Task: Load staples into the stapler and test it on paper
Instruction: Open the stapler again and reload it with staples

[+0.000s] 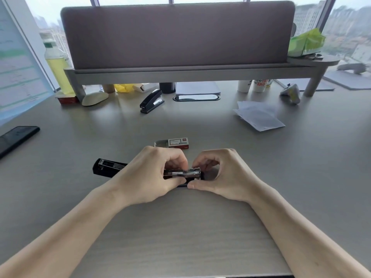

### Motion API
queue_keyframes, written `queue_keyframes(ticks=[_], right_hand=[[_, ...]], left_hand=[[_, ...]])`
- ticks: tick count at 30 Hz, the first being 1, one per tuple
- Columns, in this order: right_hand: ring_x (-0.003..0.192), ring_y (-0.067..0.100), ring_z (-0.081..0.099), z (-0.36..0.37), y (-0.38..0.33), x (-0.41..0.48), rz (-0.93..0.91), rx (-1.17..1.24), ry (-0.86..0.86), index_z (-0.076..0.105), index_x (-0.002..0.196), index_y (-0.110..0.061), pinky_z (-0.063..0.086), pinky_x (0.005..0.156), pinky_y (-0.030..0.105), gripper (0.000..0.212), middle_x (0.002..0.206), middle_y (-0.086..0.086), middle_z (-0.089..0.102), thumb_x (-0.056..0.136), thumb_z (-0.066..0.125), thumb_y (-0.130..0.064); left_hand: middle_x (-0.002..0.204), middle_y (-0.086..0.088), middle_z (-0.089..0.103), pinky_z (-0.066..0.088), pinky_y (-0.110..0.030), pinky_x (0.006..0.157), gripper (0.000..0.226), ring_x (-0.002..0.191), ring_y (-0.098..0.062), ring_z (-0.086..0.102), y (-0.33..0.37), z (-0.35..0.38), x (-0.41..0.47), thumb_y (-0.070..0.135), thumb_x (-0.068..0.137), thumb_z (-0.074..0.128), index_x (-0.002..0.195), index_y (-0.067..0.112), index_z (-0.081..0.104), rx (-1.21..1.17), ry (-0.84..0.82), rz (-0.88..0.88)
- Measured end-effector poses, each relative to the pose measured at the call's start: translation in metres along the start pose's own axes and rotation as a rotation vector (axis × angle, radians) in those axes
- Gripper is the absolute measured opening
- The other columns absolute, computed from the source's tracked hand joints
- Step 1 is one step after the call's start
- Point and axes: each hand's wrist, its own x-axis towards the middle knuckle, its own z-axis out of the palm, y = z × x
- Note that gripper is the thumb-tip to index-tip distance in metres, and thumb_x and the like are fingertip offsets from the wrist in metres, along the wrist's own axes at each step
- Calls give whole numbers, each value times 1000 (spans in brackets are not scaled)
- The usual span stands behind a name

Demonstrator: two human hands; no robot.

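A black stapler [109,167] lies opened flat on the desk, its lid swung out to the left and its metal staple channel [185,173] exposed between my hands. My left hand [152,177] pinches the channel with thumb and fingers curled over it. My right hand [222,175] grips the stapler's right end, thumb along the front edge. Just behind my hands sits a small staple box [177,143], its tray slid partly out. Loose sheets of paper [259,115] lie at the right rear.
A second black stapler [151,101] stands further back, beside a white mouse [94,98]. A dark phone [17,138] lies at the left edge. A monitor riser [180,72] spans the back, with cups [252,85], a bottle [57,67] and clutter beneath.
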Motion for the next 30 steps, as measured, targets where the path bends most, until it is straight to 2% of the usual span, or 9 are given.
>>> queue_keyframes(ticks=[4,7,10,15,19,22,24,27,30], right_hand=[[74,8,70,-1,-1,1,3,-11,7,78,85,-26,53,70,15,27,74,-11,74,67,97,-36],[72,5,69,-1,-1,1,10,-1,-2,77,84,-28,49,68,11,27,73,-13,72,67,97,-34],[72,6,69,-1,-1,0,8,4,-4,78,86,-26,50,68,11,27,73,-13,73,67,97,-34],[72,7,70,-2,-2,0,10,14,-12,79,87,-27,54,69,16,27,74,-12,74,68,97,-33],[72,4,70,-1,-3,0,9,6,0,77,83,-27,49,68,10,25,73,-13,74,67,97,-32],[69,2,67,-1,-3,0,21,-2,13,78,83,-28,46,67,8,26,70,-18,70,67,97,-33],[67,0,66,-1,-4,-1,27,4,12,77,83,-29,45,66,6,26,69,-21,69,67,97,-31],[69,1,67,-1,-5,-1,33,-3,14,77,83,-30,45,67,6,27,71,-16,72,67,98,-32],[70,2,68,-1,-5,-1,42,-20,24,77,84,-32,46,67,7,27,73,-14,73,66,97,-35]], left_hand=[[85,20,75,47,-11,61,19,80,-3,72,-5,-10,-3,33,79,89,88,33,72,32,35,3],[80,11,74,49,-18,64,15,66,-3,64,-4,-8,-3,35,82,85,88,31,73,138,20,30],[78,10,72,43,-13,61,11,62,3,58,3,1,1,30,85,83,91,30,74,141,27,97],[85,15,72,56,-33,73,16,76,-4,67,6,3,5,33,85,80,96,34,67,182,-14,116],[92,22,70,57,-27,83,30,90,3,67,-6,-25,1,45,79,83,97,37,60,210,-129,3],[84,23,71,52,-19,72,31,79,6,65,-18,-53,-1,49,73,86,91,38,64,343,-272,-134],[78,24,72,50,-23,65,23,71,0,65,-21,-64,-1,46,73,86,85,37,68,373,-327,-178],[76,23,72,54,-27,66,17,71,-2,65,-19,-74,1,41,73,84,85,38,73,403,-354,-178],[76,20,71,50,-18,63,21,72,2,65,-8,-85,8,42,72,88,86,36,74,476,-313,-121]])
